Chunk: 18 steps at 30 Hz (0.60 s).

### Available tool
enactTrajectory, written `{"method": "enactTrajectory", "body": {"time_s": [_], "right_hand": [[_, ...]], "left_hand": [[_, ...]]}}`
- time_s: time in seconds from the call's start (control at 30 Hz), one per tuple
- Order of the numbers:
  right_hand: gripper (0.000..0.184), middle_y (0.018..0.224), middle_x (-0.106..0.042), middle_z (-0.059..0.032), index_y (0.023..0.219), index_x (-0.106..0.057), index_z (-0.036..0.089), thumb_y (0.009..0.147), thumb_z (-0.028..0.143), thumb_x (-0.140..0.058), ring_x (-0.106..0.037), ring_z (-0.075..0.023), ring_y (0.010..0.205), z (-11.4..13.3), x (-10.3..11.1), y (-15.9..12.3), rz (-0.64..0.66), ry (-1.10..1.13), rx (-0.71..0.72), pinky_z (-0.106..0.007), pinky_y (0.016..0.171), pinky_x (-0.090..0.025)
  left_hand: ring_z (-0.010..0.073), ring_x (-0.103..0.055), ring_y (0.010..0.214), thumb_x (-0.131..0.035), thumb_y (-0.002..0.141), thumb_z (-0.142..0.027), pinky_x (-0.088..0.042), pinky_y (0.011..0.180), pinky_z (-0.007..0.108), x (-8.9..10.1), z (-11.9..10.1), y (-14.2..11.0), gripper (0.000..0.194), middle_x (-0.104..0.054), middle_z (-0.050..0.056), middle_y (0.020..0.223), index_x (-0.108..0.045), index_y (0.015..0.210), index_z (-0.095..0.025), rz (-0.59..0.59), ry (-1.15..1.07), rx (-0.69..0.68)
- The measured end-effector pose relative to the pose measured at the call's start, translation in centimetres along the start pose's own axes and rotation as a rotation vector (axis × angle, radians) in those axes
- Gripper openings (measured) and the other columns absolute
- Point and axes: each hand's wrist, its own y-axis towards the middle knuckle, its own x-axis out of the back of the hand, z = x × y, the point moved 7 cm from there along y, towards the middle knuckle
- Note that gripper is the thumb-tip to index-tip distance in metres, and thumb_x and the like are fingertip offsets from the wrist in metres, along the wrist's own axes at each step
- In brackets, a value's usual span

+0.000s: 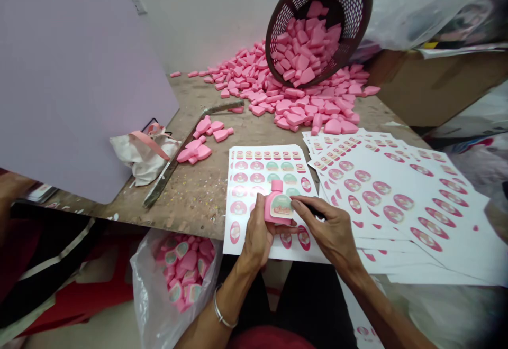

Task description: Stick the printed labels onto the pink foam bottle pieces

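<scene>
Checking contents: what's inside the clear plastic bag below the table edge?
The clear plastic bag holds pink bottles, many with oval labels on them; those lower down are hidden by the ones on top.

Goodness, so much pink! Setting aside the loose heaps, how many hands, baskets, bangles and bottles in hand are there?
Hands: 2 (left hand, right hand)
Baskets: 1 (tipped basket)
Bangles: 1 (metal bangle)
Bottles in hand: 1 (pink bottle)
Total: 5
</scene>
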Motion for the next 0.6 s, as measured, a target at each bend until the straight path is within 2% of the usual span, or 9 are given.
{"method": "enactTrajectory", "body": {"time_s": [0.4,0.53,0.6], "right_hand": [[0.02,0.086,-0.071,-0.004,0.09,-0.072,0.023,0.082,0.038,-0.063,-0.063,-0.0189,0.076,0.2,-0.7,-0.6,-0.003,-0.002,0.027,-0.033,0.069,-0.05],[0.019,0.086,-0.07,-0.0042,0.093,-0.071,0.023,0.084,0.037,-0.062,-0.061,-0.0182,0.076,0.6,-0.7,-0.8,-0.032,-0.068,0.104,-0.033,0.069,-0.048],[0.02,0.082,-0.07,-0.0045,0.094,-0.07,0.023,0.085,0.038,-0.06,-0.06,-0.0183,0.072,1.1,-0.6,-0.8,-0.058,-0.185,0.177,-0.034,0.069,-0.046]], "left_hand": [[0.0206,-0.069,0.076,-0.042,0.088,-0.061,-0.058,0.064,0.031,-0.3,-0.3,-0.4,0.056,-0.072,0.01,0.088,-0.064,0.106,-0.013,0.034,-0.017,-0.037],[0.0205,-0.068,0.079,-0.038,0.087,-0.063,-0.058,0.064,0.03,-0.6,-0.5,-0.4,0.059,-0.071,0.01,0.092,-0.063,0.106,-0.014,0.051,-0.002,-0.046],[0.0203,-0.068,0.081,-0.042,0.087,-0.061,-0.057,0.064,0.029,-0.7,-0.7,-0.5,0.054,-0.07,0.01,0.095,-0.062,0.106,-0.014,0.064,0.023,-0.07]]}}
